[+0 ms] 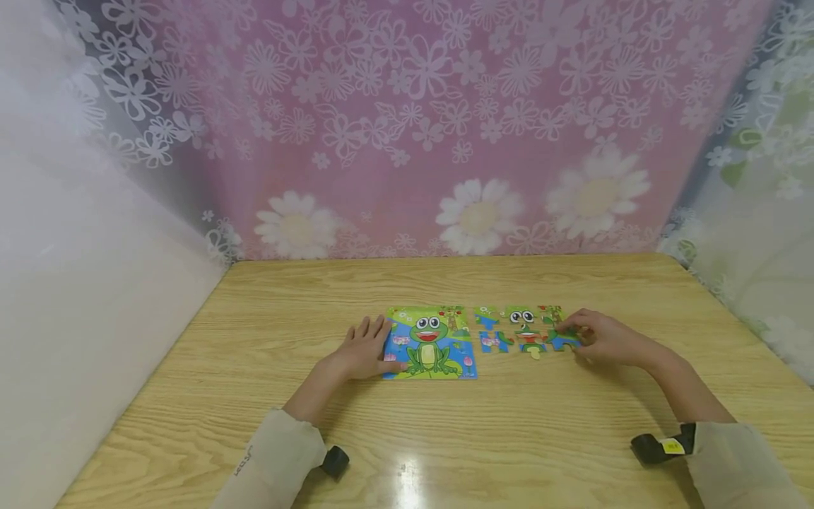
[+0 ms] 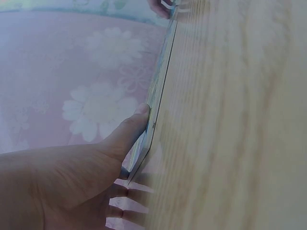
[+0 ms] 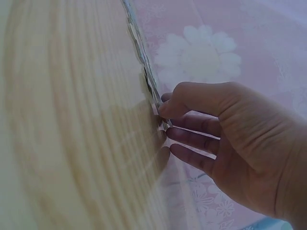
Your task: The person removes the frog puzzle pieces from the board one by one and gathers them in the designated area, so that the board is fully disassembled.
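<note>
A square frog picture board (image 1: 429, 346) lies flat on the table. My left hand (image 1: 365, 350) rests at its left side with fingers extended, the thumb (image 2: 136, 120) lying over the near edge. Just right of the board, several loose jigsaw pieces sit in two rows with narrow gaps: the frog's eyes piece (image 1: 521, 315), the mouth-and-belly piece (image 1: 531, 341), and a pink-flower piece (image 1: 492, 342) among them. My right hand (image 1: 604, 339) pinches the lower right jigsaw piece (image 1: 563, 342) by its outer edges, between thumb and fingers. Those fingertips partly cover the piece.
The wooden table (image 1: 445, 431) runs back to a pink flowered curtain (image 1: 381, 141). A pale wall (image 1: 83, 247) stands on the left and a flowered cloth (image 1: 763, 233) on the right. A black wrist camera (image 1: 334, 462) hangs under the left sleeve.
</note>
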Demonstrator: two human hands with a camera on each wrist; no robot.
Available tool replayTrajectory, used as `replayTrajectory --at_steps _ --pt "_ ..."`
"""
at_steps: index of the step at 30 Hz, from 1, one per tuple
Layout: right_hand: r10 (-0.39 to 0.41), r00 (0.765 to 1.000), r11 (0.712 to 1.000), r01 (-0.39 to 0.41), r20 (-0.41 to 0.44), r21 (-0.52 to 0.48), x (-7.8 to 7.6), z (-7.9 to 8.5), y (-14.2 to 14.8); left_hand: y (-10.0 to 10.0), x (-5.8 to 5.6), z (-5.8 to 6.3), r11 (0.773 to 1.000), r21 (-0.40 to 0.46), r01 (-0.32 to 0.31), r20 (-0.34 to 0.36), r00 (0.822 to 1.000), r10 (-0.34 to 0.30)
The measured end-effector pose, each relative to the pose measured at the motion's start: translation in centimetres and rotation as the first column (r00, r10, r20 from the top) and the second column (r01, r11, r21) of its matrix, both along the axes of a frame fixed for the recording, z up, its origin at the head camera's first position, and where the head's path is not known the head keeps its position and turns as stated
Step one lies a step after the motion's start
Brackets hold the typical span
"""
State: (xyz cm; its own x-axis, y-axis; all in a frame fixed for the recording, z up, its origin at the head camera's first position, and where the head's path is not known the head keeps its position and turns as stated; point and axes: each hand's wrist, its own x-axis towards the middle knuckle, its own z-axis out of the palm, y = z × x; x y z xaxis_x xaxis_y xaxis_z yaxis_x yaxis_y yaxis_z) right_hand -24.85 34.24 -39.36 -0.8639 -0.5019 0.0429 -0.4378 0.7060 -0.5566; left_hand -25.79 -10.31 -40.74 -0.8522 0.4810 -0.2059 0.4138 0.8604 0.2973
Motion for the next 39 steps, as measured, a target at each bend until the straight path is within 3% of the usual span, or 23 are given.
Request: replayTrajectory --at_steps 39 --pt "0.022 0.999 1.0 -0.022 0.037 -0.002 -0.11 -0.05 0.35 0.22 0.46 0.68 1.0 0.008 -0.001 -0.01 1.0 0.001"
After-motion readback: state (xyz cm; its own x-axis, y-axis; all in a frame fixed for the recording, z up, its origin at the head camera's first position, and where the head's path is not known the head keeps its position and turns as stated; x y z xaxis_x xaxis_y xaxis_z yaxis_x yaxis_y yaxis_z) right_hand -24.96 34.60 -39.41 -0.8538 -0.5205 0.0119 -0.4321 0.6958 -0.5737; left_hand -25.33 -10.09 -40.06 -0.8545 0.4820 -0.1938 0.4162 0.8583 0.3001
